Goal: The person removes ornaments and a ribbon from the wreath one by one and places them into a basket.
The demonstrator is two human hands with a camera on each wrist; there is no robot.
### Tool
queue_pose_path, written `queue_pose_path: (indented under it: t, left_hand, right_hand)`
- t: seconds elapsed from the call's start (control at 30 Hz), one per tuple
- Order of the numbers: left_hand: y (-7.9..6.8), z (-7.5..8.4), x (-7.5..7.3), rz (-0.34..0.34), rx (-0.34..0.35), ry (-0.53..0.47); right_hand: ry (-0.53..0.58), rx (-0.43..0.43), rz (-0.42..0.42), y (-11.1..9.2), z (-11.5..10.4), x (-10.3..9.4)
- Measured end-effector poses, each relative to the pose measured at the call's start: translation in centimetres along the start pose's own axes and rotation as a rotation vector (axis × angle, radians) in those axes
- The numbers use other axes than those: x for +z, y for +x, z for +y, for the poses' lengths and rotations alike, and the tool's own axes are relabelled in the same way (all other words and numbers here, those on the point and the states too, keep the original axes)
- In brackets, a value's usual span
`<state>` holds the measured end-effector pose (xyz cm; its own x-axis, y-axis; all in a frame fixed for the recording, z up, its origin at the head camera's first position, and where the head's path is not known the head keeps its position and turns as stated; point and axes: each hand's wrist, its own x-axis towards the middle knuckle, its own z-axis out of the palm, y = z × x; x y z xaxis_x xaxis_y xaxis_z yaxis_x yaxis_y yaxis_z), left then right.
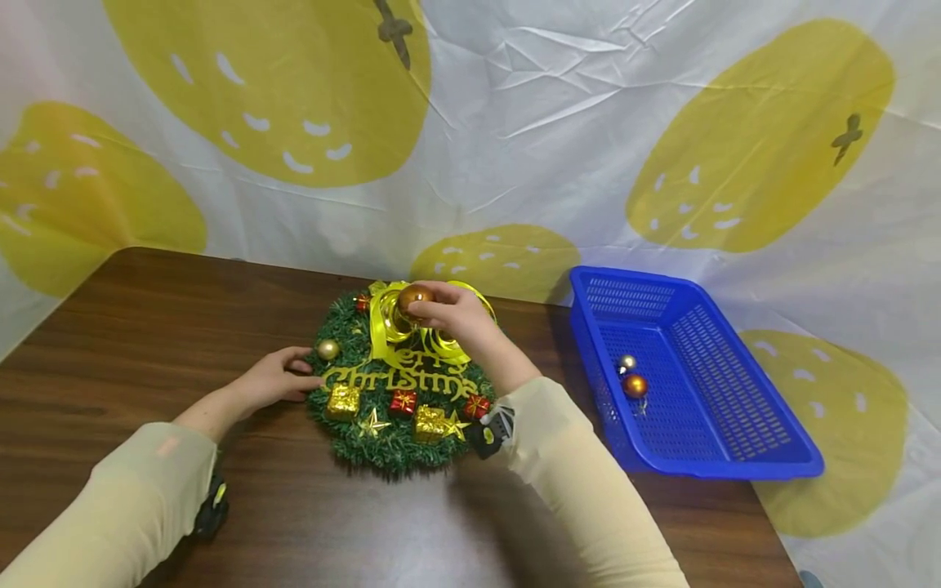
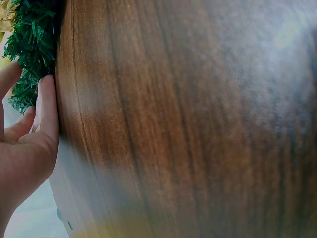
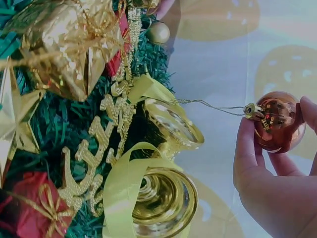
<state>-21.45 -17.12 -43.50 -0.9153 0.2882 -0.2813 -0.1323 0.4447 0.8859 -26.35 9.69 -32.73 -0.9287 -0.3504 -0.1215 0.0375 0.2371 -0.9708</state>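
Note:
A green Christmas wreath (image 1: 367, 449) lies on the table, dressed with gold bells (image 3: 166, 203), yellow ribbon, gift boxes, stars and gold lettering (image 1: 400, 380). Above its far part, my right hand (image 1: 459, 314) pinches a shiny copper-coloured bauble (image 3: 282, 124) between thumb and fingers. A thin string loop (image 3: 213, 105) stretches from the bauble's cap toward the bells. At the wreath's left edge rests my left hand (image 1: 275, 377), its fingers touching the greenery (image 2: 34, 39) and spread rather than curled. A small gold bauble (image 1: 327, 349) sits on the wreath near those fingers.
To the right stands a blue plastic basket (image 1: 735, 469) with a copper bauble (image 1: 635, 385) and a small pale gold bauble (image 1: 627, 362) inside. Behind the brown wooden table (image 1: 184, 327) hangs a white sheet (image 1: 515, 122) with yellow fruit prints.

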Motion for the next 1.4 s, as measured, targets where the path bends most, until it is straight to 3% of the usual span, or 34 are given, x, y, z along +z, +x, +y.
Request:
queue_pose_path:
  t: [0.43,0.73,1.2,1.4]
  left_hand:
    - [-0.1,0.1,0.1,0.006,-0.002,-0.015]
    - [0.0,-0.1,-0.1,0.012,0.003,-0.013]
    - [0.1,0.0,-0.2,0.014,-0.006,-0.012]
    - [0.3,-0.3,-0.4,0.015,0.026,-0.009]
  right_hand:
    - [0.041,-0.021,0.003,-1.0,-0.7,-2.4]
    - [0.014,-0.030,0.038,-1.8,-1.2,-4.4]
    - [0.059,-0.082,0.103,-2.8,-1.4,-8.0]
    - [0.096,-0.086,0.124,-3.2,-1.3,-9.9]
